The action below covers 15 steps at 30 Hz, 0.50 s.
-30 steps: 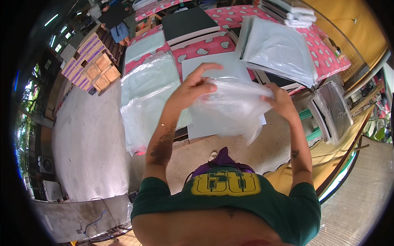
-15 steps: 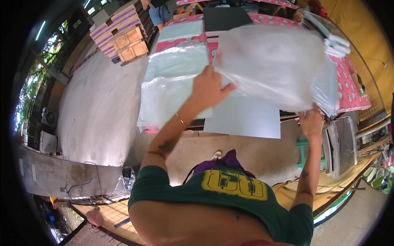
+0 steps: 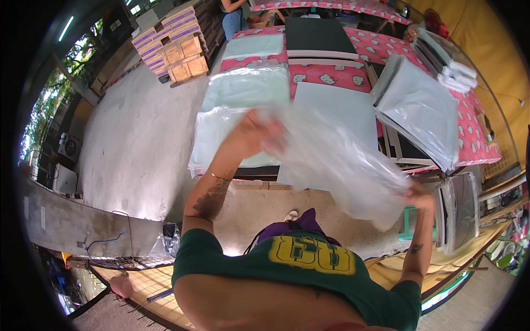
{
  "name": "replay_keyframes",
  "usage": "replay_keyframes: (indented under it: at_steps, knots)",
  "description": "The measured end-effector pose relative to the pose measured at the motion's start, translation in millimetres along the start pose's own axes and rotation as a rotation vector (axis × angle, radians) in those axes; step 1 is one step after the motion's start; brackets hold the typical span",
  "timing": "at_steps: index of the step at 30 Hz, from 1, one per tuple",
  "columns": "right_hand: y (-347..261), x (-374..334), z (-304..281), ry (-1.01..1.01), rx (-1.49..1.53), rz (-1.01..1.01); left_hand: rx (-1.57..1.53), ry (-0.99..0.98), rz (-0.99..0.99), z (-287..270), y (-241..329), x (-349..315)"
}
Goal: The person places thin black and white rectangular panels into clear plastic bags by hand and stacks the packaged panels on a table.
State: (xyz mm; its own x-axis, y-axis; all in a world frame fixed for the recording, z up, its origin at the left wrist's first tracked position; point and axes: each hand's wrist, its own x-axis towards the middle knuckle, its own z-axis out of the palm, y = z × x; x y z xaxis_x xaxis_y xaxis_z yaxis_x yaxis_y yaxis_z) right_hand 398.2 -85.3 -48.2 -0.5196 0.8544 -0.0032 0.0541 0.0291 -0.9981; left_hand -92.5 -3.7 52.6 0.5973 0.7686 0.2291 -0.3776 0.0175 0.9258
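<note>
A clear plastic bag (image 3: 345, 157), smeared by motion, is stretched slantwise between my hands over the table's near edge. My left hand (image 3: 255, 135) is closed on its upper left end, its fingers blurred. Lower at the right, my right hand (image 3: 418, 197) pinches the other end. Under and behind the bag lies a flat pale grey-white sheet (image 3: 337, 105), partly hidden by it. Plastic-covered pale green stacks (image 3: 243, 88) lie beside my left hand. To the right, a tilted pile of white plastic-covered flat pieces (image 3: 422, 110) rests over dark-faced, white-edged panels (image 3: 408, 149).
The table has a pink patterned cover (image 3: 326, 74). Black panels (image 3: 320, 36) are stacked at the back. Wrapped panels (image 3: 461, 207) stand upright by a green stool (image 3: 408, 223) at the right. Stacked boxes (image 3: 185, 58) and another person (image 3: 232, 22) are at the far left.
The bag has come down and nearer to me, narrowing from a wide spread and uncovering the sheet and the tilted pile. Both hands have moved lower, the left also slightly leftward.
</note>
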Motion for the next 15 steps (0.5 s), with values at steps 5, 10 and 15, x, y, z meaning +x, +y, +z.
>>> replay_keyframes:
  at_steps: [5, 10, 15]
  knots:
    - [-12.3, 11.1, 17.2, 0.633, 0.432, -0.186, 0.435, -0.554, -0.426, 9.3, -10.0, 12.1]
    - [6.9, -11.2, 13.4, 0.304, 0.39, 0.001, 0.151, -0.329, -0.137, -5.5, -25.6, 13.2]
    - [31.0, -17.6, 18.4, 0.397, 0.925, -0.119, 0.326, 0.014, -0.716, -5.3, -36.7, -0.3]
